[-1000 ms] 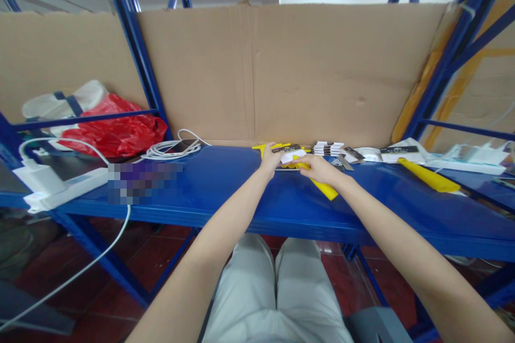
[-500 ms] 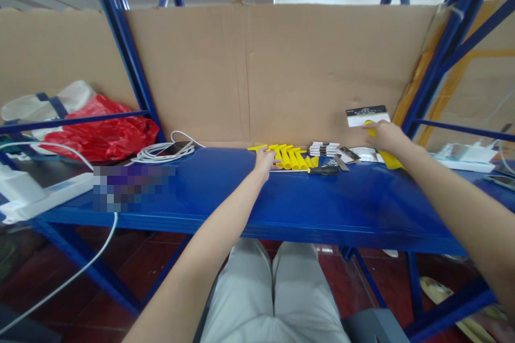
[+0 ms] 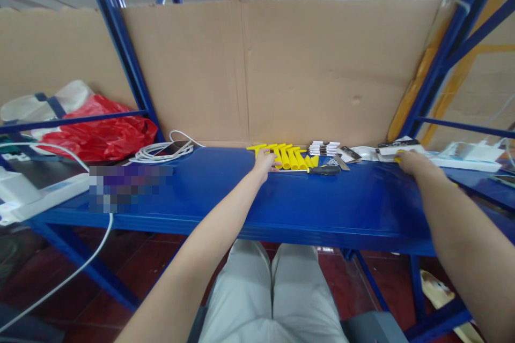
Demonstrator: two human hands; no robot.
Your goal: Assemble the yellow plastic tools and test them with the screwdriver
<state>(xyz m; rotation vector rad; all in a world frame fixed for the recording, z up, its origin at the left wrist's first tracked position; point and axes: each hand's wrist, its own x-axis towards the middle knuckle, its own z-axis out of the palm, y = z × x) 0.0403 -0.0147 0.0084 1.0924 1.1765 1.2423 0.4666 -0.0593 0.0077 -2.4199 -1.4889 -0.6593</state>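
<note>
A row of several yellow-handled tools (image 3: 290, 157) lies at the back of the blue shelf (image 3: 281, 203). My left hand (image 3: 264, 161) rests on the left end of that row, fingers curled over a handle. My right hand (image 3: 411, 161) is low on the shelf at the right, closed round a yellow-handled tool with a white and black card (image 3: 400, 148) on it. The tool is mostly hidden under the hand. A black-handled screwdriver (image 3: 324, 170) lies between the hands.
A stack of small black and white cards (image 3: 324, 148) sits behind the screwdriver. A coiled white cable (image 3: 164, 151) and a red bag (image 3: 100, 131) are at the left, a white power strip (image 3: 466, 162) at the right. Brown cardboard (image 3: 257, 69) backs the shelf.
My right hand carried a carded yellow tool from the middle up and to the right, then lowered it onto the shelf at the right. My left hand stayed on the row.
</note>
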